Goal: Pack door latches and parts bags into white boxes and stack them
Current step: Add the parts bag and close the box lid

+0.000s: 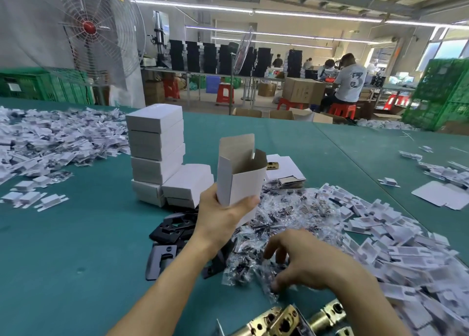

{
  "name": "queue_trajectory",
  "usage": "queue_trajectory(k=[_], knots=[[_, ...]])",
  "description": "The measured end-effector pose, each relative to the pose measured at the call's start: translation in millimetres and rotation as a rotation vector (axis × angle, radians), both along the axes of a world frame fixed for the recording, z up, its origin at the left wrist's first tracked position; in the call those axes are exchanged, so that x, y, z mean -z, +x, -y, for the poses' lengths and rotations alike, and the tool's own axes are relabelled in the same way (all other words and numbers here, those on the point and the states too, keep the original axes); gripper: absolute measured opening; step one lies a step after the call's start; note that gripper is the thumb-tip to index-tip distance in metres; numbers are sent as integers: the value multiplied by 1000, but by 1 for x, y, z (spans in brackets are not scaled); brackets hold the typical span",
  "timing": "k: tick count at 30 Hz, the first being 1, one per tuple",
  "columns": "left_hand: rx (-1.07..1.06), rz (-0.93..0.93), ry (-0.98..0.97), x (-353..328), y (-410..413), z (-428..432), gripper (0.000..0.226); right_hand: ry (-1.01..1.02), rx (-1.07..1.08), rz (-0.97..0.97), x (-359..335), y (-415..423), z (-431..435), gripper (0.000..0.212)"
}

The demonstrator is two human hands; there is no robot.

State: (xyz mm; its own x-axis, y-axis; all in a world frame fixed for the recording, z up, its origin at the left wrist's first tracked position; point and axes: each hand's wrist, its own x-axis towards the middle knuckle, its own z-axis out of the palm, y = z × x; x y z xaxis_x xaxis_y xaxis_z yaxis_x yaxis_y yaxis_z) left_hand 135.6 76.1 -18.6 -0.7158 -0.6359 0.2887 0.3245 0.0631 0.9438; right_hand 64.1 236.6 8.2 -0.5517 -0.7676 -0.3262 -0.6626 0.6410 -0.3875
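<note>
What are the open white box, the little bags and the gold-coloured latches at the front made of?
The open box in the left hand: thin paperboard, matte white outside, raw grey-brown inside. The bags under the right hand: clear plastic film, crinkled, with glossy glints. The latches: metal, probably brass-coloured plating, judging by the yellow shine.

Factory packing floor: long green surface (76, 234) w/ heaps of parts bags (266, 224), stacked white boxes (156, 143), industrial fan (88, 28), green crates (441, 92), workers at benches (349, 82).
</note>
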Motion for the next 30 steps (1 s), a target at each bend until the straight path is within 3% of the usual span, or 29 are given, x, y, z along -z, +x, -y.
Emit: queue_trajectory(k=[8, 10, 13, 16, 23, 28, 30], knots=[[56, 46, 10, 5, 0, 3, 27, -206, 45, -48, -15, -4, -11, 28], [137, 53, -10, 7, 1, 4, 35, -492, 61, -168, -33, -6, -20, 15], [266, 41, -67, 11, 2, 1, 44, -1081, 93, -302, -57, 1, -30, 11], [335, 33, -137, 14, 1, -3, 45, -1334, 93, -364, -61, 9, -26, 13], [398, -5, -151, 12, 0, -9, 39, -1167, 77, -510, -47, 13, -10, 13], [417, -57, -140, 7, 0, -11, 32, -958, 118, -496, -45, 11, -11, 6], [416, -53, -143, 7, 1, -11, 29, -854, 104, -490, -46, 11, -13, 19]])
